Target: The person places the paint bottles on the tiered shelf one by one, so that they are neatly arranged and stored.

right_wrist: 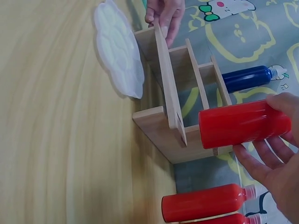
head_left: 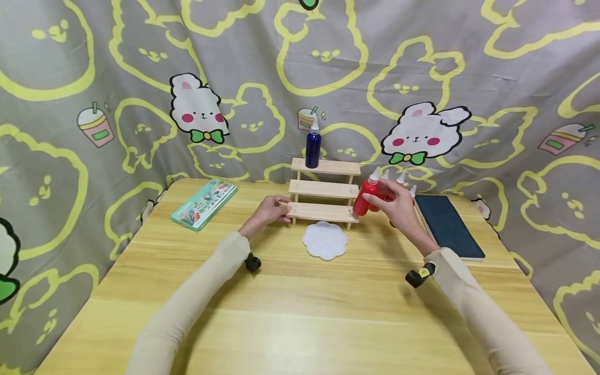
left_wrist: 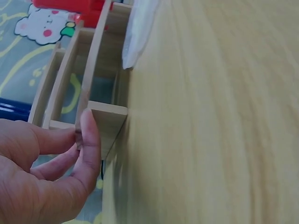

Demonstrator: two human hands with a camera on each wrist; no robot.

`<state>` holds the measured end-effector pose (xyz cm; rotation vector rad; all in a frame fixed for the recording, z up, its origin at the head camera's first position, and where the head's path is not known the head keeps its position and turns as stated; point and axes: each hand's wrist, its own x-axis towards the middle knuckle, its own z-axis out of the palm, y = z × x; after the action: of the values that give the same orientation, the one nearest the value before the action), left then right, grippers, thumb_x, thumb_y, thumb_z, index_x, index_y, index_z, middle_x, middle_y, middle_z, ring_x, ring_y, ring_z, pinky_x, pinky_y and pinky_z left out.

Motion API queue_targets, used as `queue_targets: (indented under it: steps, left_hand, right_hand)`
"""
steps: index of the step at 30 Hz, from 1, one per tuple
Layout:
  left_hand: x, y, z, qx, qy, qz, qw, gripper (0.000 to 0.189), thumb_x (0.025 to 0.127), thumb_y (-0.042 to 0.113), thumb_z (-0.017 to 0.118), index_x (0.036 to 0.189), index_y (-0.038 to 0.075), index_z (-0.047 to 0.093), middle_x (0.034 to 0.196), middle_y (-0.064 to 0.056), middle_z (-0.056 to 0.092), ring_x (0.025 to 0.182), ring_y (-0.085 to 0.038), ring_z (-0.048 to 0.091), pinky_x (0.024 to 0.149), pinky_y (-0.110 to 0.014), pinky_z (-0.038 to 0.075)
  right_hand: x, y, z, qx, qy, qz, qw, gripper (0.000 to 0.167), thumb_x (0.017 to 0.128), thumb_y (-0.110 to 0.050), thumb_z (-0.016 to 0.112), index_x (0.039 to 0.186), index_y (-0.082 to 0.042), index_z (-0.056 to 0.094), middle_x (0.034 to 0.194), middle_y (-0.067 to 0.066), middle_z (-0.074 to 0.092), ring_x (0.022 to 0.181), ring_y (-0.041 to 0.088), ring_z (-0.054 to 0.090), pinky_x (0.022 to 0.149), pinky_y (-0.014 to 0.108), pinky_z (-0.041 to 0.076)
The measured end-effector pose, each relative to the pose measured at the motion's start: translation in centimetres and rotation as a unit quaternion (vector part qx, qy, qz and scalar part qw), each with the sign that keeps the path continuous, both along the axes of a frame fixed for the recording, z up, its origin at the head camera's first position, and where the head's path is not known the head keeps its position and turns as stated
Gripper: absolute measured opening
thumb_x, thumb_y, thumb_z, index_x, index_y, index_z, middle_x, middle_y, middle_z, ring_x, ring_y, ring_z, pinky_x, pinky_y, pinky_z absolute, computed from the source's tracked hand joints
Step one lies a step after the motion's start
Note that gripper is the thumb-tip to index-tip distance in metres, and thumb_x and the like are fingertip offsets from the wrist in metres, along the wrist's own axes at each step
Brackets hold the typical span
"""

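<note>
A three-step wooden rack (head_left: 323,211) stands toward the back of the table. My left hand (head_left: 273,209) pinches the left end of its lowest step, thumb against fingers in the left wrist view. In my right hand (head_left: 396,203) is a red squeeze bottle (head_left: 365,197) with a white pointed nozzle, held slightly tilted by the rack's right end. Its base hovers beside the lowest step in the right wrist view. A dark blue bottle (head_left: 312,150) stands on the top step, left of its middle. More red bottles (right_wrist: 203,203) stand right of the rack, partly hidden behind my right hand in the head view.
In front of the rack lies a white flower-shaped palette (head_left: 325,240). A flat green illustrated box (head_left: 204,204) rests at the back left, and a dark blue flat pad (head_left: 449,226) at the right. A patterned curtain (head_left: 253,52) hangs behind the table (head_left: 300,312).
</note>
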<state>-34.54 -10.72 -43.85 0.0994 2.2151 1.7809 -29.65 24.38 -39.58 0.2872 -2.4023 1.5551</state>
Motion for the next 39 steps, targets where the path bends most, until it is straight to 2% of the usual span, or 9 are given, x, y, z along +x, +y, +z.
queue_targets:
  steps: [8, 11, 15, 19, 22, 24, 31, 36, 39]
  left_hand:
    - [-0.1, -0.9, 0.1, 0.008, -0.006, 0.008, 0.9999, 0.038, 0.106, 0.006, 0.059, 0.141, -0.009, 0.057, 0.1, -0.015, 0.065, 0.077, -0.019, 0.068, 0.084, -0.036, 0.067]
    - [-0.2, -1.1, -0.2, 0.013, -0.004, 0.015, 0.9998, 0.036, 0.107, 0.008, 0.058, 0.139, -0.009, 0.058, 0.104, -0.017, 0.069, 0.084, -0.022, 0.071, 0.085, -0.037, 0.067]
    - [-0.5, -1.0, -0.6, 0.029, -0.02, 0.013, 0.9993, 0.037, 0.108, 0.009, 0.058, 0.14, -0.009, 0.057, 0.104, -0.014, 0.068, 0.084, -0.019, 0.071, 0.087, -0.035, 0.066]
    - [-0.7, -0.9, -0.8, 0.045, -0.034, 0.019, 0.9982, 0.038, 0.108, 0.009, 0.057, 0.142, -0.008, 0.057, 0.105, -0.011, 0.065, 0.08, -0.014, 0.068, 0.085, -0.03, 0.066]
    - [-0.7, -1.0, -0.8, 0.042, -0.033, 0.021, 0.9983, 0.038, 0.108, 0.009, 0.057, 0.143, -0.007, 0.057, 0.109, -0.012, 0.064, 0.08, -0.014, 0.066, 0.083, -0.029, 0.066]
    - [-0.7, -1.1, -0.7, 0.041, -0.03, 0.019, 0.9985, 0.038, 0.108, 0.01, 0.057, 0.142, -0.007, 0.057, 0.111, -0.013, 0.064, 0.082, -0.014, 0.066, 0.083, -0.029, 0.066]
    - [-0.4, -1.0, -0.4, 0.047, -0.028, 0.012, 0.9984, 0.039, 0.106, 0.007, 0.059, 0.141, -0.01, 0.056, 0.102, -0.013, 0.064, 0.077, -0.016, 0.067, 0.082, -0.032, 0.067]
    - [-0.4, -0.8, -0.3, 0.046, -0.032, 0.017, 0.9983, 0.04, 0.105, 0.007, 0.062, 0.14, -0.011, 0.056, 0.098, -0.012, 0.065, 0.072, -0.015, 0.068, 0.078, -0.03, 0.067]
    - [-0.4, -0.6, -0.4, 0.05, -0.04, 0.019, 0.9978, 0.041, 0.104, 0.006, 0.064, 0.14, -0.011, 0.055, 0.102, -0.012, 0.066, 0.069, -0.013, 0.067, 0.076, -0.027, 0.067]
  right_hand:
    - [-0.2, -0.6, 0.3, -0.01, -0.008, 0.006, 0.9999, 0.056, 0.095, -0.016, 0.079, 0.145, -0.001, 0.059, 0.132, 0.023, 0.064, 0.116, 0.026, 0.061, 0.086, 0.006, 0.053]
    - [-0.4, -0.7, 0.4, -0.008, -0.01, 0.007, 0.9999, 0.056, 0.096, -0.016, 0.078, 0.146, -0.001, 0.058, 0.134, 0.024, 0.065, 0.117, 0.028, 0.061, 0.087, 0.007, 0.053]
    - [-0.9, -0.8, 0.7, 0.001, -0.019, -0.005, 0.9998, 0.057, 0.097, -0.021, 0.078, 0.147, -0.004, 0.058, 0.135, 0.021, 0.066, 0.118, 0.026, 0.062, 0.089, 0.009, 0.053]
    - [-1.5, -1.3, 1.1, -0.005, -0.017, -0.012, 0.9998, 0.057, 0.097, -0.024, 0.078, 0.147, -0.005, 0.057, 0.139, 0.018, 0.064, 0.121, 0.026, 0.062, 0.104, 0.028, 0.057]
    - [-1.8, -1.9, 1.3, -0.014, -0.003, -0.01, 0.9999, 0.057, 0.097, -0.02, 0.078, 0.146, -0.003, 0.055, 0.14, 0.018, 0.062, 0.124, 0.029, 0.061, 0.113, 0.046, 0.054]
    - [-2.0, -2.3, 1.6, -0.02, 0.005, -0.009, 0.9998, 0.056, 0.097, -0.02, 0.078, 0.146, -0.004, 0.055, 0.141, 0.017, 0.061, 0.126, 0.029, 0.06, 0.115, 0.05, 0.052]
    - [-3.2, -3.4, 2.7, -0.032, 0.04, 0.0, 0.9987, 0.056, 0.096, -0.023, 0.078, 0.146, -0.008, 0.057, 0.14, 0.013, 0.062, 0.127, 0.027, 0.061, 0.111, 0.04, 0.054]
    - [-4.6, -4.3, 3.3, -0.045, 0.05, -0.009, 0.9977, 0.053, 0.097, -0.021, 0.078, 0.145, -0.009, 0.059, 0.139, 0.013, 0.063, 0.124, 0.026, 0.062, 0.1, 0.023, 0.058]
    - [-5.3, -5.2, 3.9, -0.054, 0.057, -0.012, 0.9968, 0.052, 0.097, -0.017, 0.077, 0.145, -0.006, 0.059, 0.139, 0.017, 0.063, 0.124, 0.031, 0.062, 0.095, 0.018, 0.056]
